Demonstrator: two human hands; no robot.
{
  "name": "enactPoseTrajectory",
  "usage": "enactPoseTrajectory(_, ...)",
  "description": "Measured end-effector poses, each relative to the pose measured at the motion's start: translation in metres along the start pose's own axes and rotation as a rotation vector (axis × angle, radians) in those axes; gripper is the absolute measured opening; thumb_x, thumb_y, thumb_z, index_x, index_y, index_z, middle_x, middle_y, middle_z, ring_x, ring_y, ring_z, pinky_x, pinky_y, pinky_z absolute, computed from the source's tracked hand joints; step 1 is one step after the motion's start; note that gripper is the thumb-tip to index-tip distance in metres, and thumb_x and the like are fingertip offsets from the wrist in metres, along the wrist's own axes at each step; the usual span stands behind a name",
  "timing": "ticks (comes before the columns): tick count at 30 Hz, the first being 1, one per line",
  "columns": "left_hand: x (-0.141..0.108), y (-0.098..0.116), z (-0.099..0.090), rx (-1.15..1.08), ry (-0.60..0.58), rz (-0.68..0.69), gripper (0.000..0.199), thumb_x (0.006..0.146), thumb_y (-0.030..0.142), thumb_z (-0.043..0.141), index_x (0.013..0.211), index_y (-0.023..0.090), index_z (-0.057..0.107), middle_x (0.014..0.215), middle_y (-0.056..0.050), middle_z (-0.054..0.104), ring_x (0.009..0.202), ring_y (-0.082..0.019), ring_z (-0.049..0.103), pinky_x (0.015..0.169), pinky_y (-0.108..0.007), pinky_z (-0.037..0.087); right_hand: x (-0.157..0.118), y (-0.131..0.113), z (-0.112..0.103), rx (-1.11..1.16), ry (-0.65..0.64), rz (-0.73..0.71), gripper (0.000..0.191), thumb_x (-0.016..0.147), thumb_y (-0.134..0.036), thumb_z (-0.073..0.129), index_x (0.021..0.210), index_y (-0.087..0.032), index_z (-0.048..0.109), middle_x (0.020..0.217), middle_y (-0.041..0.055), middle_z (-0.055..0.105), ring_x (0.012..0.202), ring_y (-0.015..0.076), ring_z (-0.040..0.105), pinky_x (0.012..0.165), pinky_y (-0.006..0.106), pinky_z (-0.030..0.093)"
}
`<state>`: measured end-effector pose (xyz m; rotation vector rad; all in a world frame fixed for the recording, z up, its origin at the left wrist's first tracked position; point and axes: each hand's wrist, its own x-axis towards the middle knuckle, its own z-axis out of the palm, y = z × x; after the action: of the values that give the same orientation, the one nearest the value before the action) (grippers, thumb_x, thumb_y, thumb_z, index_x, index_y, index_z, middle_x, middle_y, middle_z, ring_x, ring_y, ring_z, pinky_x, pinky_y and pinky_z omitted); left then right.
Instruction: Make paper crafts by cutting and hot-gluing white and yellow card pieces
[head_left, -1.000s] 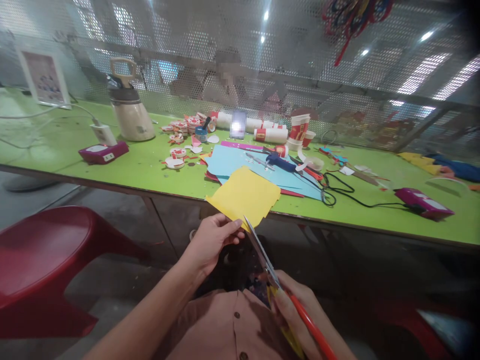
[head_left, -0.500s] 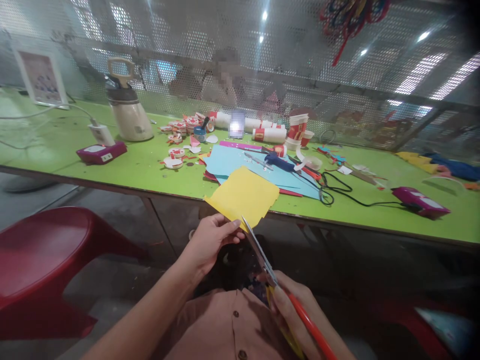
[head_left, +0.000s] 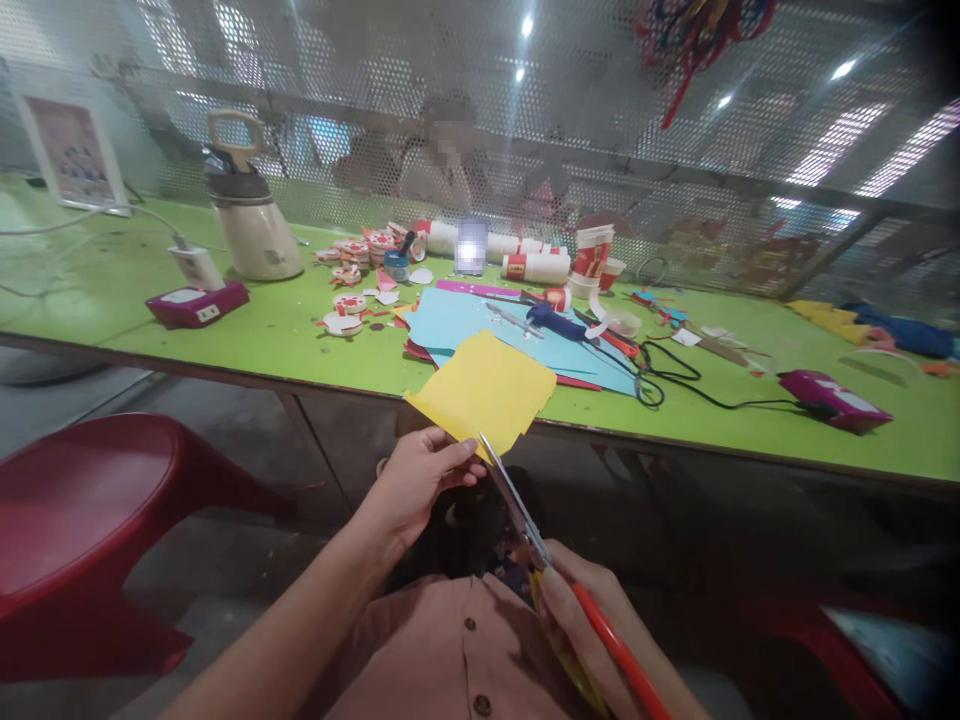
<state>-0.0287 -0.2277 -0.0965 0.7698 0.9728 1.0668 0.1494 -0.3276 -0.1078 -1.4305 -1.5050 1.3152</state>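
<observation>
My left hand (head_left: 421, 480) pinches the near edge of a yellow sheet of paper (head_left: 487, 385), thumb on top and fingers below. The sheet juts out over the table's front edge, and its right side has small notches. In my right hand (head_left: 585, 595) is a pair of scissors (head_left: 521, 505) with red and yellow handles. Their blade tips meet the paper's near edge, just right of my left thumb. Behind the yellow sheet lie light blue sheets (head_left: 442, 320) with a dark blue glue gun (head_left: 555, 321) on them.
On the green table (head_left: 300, 350) stand a cream pump bottle (head_left: 255, 225), paper cups (head_left: 592, 255) and small red-and-white paper crafts (head_left: 345, 315). Purple power sockets (head_left: 199, 303) sit left and right. A red stool (head_left: 90, 510) is at my left, and a perforated metal panel (head_left: 360, 120) rises behind.
The view has shifted slightly, so everything appears a little further left. Both hands, the scissors and the yellow paper keep nearly the same arrangement.
</observation>
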Motion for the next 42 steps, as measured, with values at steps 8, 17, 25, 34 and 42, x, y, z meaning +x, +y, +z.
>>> enactPoseTrajectory(8,-0.002,0.001,-0.001,-0.020,0.008,-0.014,0.010,0.072,0.017,0.065,0.074,0.007,0.064,0.064,-0.008,0.067,0.057,-0.012,0.062,0.054,-0.020,0.050,0.000,-0.004,-0.001,-0.026,-0.018,-0.016,0.052,0.083,-0.062,0.043,0.091,-0.014,0.061,0.053,-0.0044,0.040,0.045,0.0075,0.032,0.040,0.019,0.025)
enactPoseTrajectory(17,-0.002,0.001,0.000,-0.004,0.014,-0.005,0.010,0.071,0.017,0.065,0.074,0.007,0.063,0.067,-0.010,0.068,0.057,-0.013,0.062,0.054,-0.020,0.050,0.002,0.007,0.002,-0.040,-0.021,0.016,0.055,0.085,-0.062,0.038,0.096,-0.013,0.060,0.055,-0.0041,0.039,0.045,0.0071,0.032,0.039,0.018,0.025)
enactPoseTrajectory(25,-0.004,0.001,0.002,-0.014,-0.009,0.004,0.014,0.068,0.020,0.069,0.072,0.007,0.064,0.067,-0.010,0.068,0.057,-0.012,0.062,0.053,-0.020,0.050,0.002,0.005,0.005,0.102,-0.015,0.032,0.054,0.084,-0.064,0.040,0.090,-0.014,0.060,0.060,-0.0015,0.043,0.049,0.0083,0.034,0.043,0.020,0.028)
enactPoseTrajectory(34,-0.004,0.001,0.005,-0.037,-0.011,-0.005,0.011,0.069,0.016,0.067,0.073,0.007,0.063,0.066,-0.009,0.067,0.057,-0.012,0.061,0.053,-0.020,0.050,0.000,0.002,0.011,0.355,-0.037,0.179,0.055,0.079,-0.067,0.045,0.092,-0.015,0.056,0.053,-0.0057,0.041,0.042,0.0051,0.031,0.041,0.018,0.025)
enactPoseTrajectory(42,-0.003,-0.001,0.006,-0.052,-0.013,0.004,0.011,0.069,0.016,0.068,0.073,0.007,0.064,0.066,-0.008,0.067,0.057,-0.012,0.061,0.055,-0.020,0.050,-0.001,0.004,0.016,0.405,0.046,0.224,0.057,0.073,-0.070,0.050,0.091,-0.017,0.059,0.052,-0.0052,0.042,0.042,0.0056,0.036,0.040,0.016,0.030)
